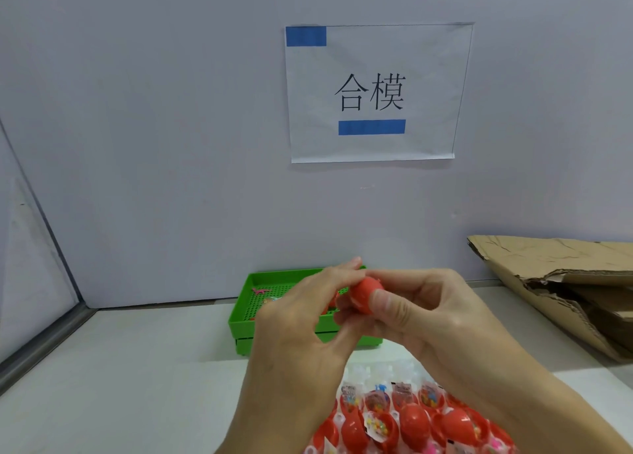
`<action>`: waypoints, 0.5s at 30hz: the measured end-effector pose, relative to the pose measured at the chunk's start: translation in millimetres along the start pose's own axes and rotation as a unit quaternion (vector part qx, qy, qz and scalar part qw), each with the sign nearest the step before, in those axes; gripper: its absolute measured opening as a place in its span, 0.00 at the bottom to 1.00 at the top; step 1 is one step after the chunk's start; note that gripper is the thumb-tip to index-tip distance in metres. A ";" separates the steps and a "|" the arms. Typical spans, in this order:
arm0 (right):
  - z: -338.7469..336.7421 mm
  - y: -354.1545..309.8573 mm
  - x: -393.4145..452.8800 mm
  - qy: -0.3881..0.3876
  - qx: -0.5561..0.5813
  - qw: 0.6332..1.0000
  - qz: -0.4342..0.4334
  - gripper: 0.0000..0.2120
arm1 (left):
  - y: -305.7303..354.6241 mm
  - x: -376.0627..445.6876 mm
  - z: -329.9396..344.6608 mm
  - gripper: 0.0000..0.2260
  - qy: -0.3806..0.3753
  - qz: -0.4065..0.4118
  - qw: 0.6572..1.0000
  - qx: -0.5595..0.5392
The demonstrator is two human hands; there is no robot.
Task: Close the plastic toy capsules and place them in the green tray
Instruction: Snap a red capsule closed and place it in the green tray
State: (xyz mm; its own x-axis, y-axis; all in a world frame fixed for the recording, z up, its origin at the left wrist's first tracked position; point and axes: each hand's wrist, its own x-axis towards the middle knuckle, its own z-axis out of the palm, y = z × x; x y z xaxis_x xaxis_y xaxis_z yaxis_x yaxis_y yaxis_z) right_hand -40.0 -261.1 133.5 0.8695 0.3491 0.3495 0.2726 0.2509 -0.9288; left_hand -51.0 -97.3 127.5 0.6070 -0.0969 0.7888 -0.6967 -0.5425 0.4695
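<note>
Above the green tray [239,320], both hands pinch one red capsule [363,294], long axis tilted up-right; left hand [301,320] fingers curl on its left, right hand [431,313] thumb on its front

I see a white table [137,368]; on it stand a green tray [239,320] at the wall, red open capsules [411,419] near me, and torn cardboard [565,282] at right

Paper sign [373,92]; torn cardboard [561,282], perhaps boxes.
</note>
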 end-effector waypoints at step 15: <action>5.5 8.5 -1.8 0.041 -0.235 0.968 -0.081 0.12 | 4.8 -1.5 12.0 0.11 -0.102 -0.174 0.922 -0.330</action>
State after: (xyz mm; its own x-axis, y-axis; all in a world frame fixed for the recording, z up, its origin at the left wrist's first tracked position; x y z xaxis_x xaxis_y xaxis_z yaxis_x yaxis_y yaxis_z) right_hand -41.6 -254.6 125.7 0.8239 0.2612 0.5029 0.5491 -0.1486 -0.8224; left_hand -50.7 -109.9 123.8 0.8505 -0.2049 0.4844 -0.4854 0.0490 0.8729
